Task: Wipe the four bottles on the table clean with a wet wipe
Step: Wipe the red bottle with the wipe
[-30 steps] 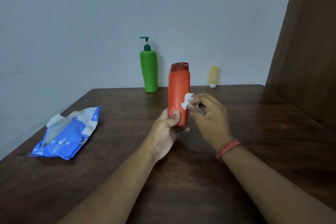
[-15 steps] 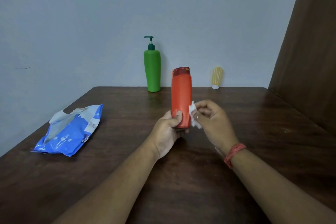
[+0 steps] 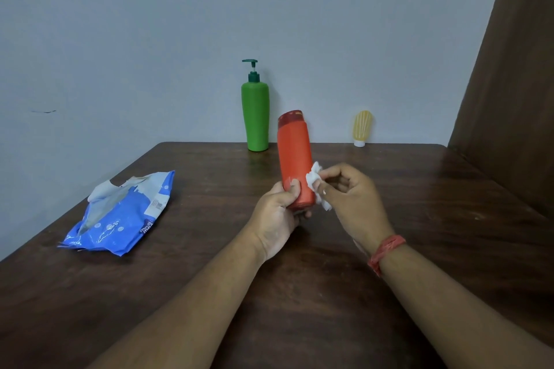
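Note:
An orange bottle (image 3: 294,156) with a red cap is held just above the dark wooden table (image 3: 419,189), tilted slightly left. My left hand (image 3: 277,219) grips its lower end, thumb on the front. My right hand (image 3: 350,198) pinches a crumpled white wet wipe (image 3: 314,181) against the bottle's lower right side. A green pump bottle (image 3: 255,117) stands upright at the table's far edge. A small yellow ribbed bottle (image 3: 362,127) stands on its white cap to the right of it. No fourth bottle is visible.
A blue wet-wipe pack (image 3: 120,214) lies open on the left side of the table, a wipe sticking out of its top. A pale wall runs behind the table. A brown panel (image 3: 515,99) rises at the right.
The wipe slid down the bottle's right side from mid-height to near its base. The bottle now leans a little to the left.

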Tool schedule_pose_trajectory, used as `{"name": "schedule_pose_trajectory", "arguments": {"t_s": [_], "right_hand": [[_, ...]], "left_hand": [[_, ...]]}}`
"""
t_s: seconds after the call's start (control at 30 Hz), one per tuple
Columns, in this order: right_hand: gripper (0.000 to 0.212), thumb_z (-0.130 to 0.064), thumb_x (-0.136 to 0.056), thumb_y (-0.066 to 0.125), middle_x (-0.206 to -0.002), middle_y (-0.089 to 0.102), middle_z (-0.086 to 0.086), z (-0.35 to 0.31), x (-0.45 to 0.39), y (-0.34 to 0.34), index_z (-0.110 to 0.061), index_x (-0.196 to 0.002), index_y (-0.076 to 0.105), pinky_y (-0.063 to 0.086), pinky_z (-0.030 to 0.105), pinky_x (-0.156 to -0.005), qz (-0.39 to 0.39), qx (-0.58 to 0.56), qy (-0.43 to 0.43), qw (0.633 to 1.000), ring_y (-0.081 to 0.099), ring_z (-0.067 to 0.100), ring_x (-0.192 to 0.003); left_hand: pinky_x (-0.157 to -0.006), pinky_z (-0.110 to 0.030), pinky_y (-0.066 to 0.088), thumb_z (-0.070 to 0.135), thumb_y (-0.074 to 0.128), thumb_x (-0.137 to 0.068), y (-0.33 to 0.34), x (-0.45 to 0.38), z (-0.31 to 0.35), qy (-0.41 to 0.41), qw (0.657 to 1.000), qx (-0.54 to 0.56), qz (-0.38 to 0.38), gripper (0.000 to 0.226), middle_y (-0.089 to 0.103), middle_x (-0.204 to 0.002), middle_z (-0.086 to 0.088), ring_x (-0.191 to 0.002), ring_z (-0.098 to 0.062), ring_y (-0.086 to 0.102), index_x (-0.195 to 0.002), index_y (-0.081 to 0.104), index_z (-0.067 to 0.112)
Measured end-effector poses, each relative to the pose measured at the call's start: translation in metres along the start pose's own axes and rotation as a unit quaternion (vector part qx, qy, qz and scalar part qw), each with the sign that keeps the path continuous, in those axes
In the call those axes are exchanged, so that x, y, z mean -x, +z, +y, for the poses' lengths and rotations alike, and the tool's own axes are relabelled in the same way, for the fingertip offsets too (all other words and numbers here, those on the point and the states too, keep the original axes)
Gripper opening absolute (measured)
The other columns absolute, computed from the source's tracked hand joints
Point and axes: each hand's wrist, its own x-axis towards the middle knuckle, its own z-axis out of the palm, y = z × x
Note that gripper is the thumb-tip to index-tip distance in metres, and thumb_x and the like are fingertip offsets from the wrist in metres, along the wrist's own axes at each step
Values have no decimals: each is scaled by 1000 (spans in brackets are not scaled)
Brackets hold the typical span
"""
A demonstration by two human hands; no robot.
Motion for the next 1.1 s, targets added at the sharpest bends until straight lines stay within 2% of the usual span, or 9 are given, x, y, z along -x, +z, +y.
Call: {"name": "schedule_pose_trajectory", "arguments": {"t_s": [0.07,0.2,0.3,0.4,0.6,0.73,0.87,0.93,1.1], "right_hand": [[8,-16,-88,73,-84,72,10,0,-1,0,-12,-85,67,58,37,-70,13,-4,-1,1000,67,17,-76],[12,-12,-87,74,-72,68,19,8,3,-3,-8,-83,64,50,34,-57,-92,48,22,994,60,20,-61],[9,-13,-85,75,-85,69,5,11,-2,1,-18,-82,69,54,33,-69,-26,89,-41,995,67,15,-78],[9,-8,-85,76,-95,66,-6,9,-6,-3,-17,-86,74,55,26,-83,35,119,-111,986,66,9,-94],[10,-6,-82,77,-95,62,-8,8,1,-4,-11,-90,77,51,17,-81,-58,217,-188,956,62,3,-93],[9,-5,-86,72,-96,63,-7,8,-6,-4,-11,-91,74,48,16,-82,32,243,-223,944,60,1,-93],[7,-8,-85,75,-97,64,-6,9,-1,-7,-12,-91,73,45,12,-82,-50,266,-246,931,61,2,-93],[10,-10,-85,74,-98,65,-6,9,-2,-8,-14,-94,73,46,14,-83,-71,303,-265,913,60,5,-93],[21,-12,-91,68,-107,63,-8,4,-6,-7,-15,-111,70,38,5,-83,11,321,-235,918,54,0,-98]], "left_hand": [[-74,-33,45,21,47,-103,2,0,-2,4,1000,-2,7,36,65,-112,-9,-86,-18,58,-136,54,8],[-86,-41,46,22,47,-104,-5,-4,3,4,999,26,41,36,68,-107,-14,-92,-27,61,-134,53,3],[-78,-35,44,20,46,-104,-5,-3,2,-1,999,-9,34,34,66,-110,-13,-89,-23,59,-135,52,8],[-76,-30,44,17,46,-105,1,0,-5,-5,998,-70,6,33,65,-115,-7,-91,-17,58,-137,51,15],[-76,-35,53,0,47,-99,-1,-2,0,9,1000,-8,18,36,63,-119,-20,-93,-25,65,-134,50,7],[-81,-39,60,11,46,-103,5,3,-1,9,998,48,-33,39,59,-138,-16,-114,-29,65,-142,44,14],[-67,-33,57,32,39,-107,3,1,0,4,1000,30,0,39,65,-121,-16,-91,-24,66,-142,43,15],[-61,-32,53,52,31,-104,2,0,-1,-4,1000,14,14,54,68,-110,-16,-78,-22,66,-140,46,15],[-58,-33,47,65,20,-100,2,-3,-6,-7,998,-63,-2,70,66,-91,-18,-65,-23,60,-137,49,14]]}}
